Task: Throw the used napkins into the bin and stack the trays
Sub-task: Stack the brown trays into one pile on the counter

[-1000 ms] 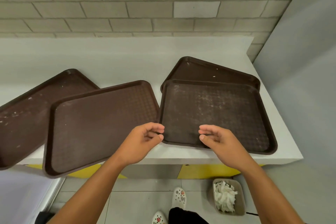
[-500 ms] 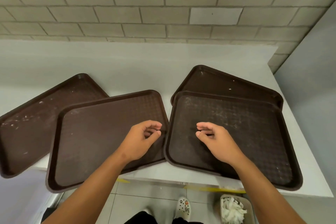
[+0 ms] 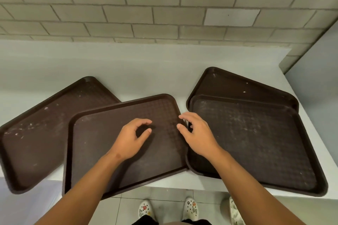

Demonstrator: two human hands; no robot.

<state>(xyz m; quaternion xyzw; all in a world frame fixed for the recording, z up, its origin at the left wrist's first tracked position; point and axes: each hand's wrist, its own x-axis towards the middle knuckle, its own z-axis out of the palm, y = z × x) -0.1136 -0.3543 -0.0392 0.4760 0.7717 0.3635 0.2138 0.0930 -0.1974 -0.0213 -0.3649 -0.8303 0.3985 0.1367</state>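
Evidently poised to gather it for stacking, the left hand [image 3: 132,136] and right hand [image 3: 196,133] hover loosely curled, holding nothing, over the middle brown tray [image 3: 102,151], whose near edge overhangs the surface [image 3: 146,71].

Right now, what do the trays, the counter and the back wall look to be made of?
The middle tray looks like moulded brown plastic: matte, a raised grid texture, rounded rim. The right front tray seems the same, with whitish scuffs. The counter is smooth, pale grey, perhaps painted or laminate; I cannot tell which. The wall looks like grey brick or block with visible joints.
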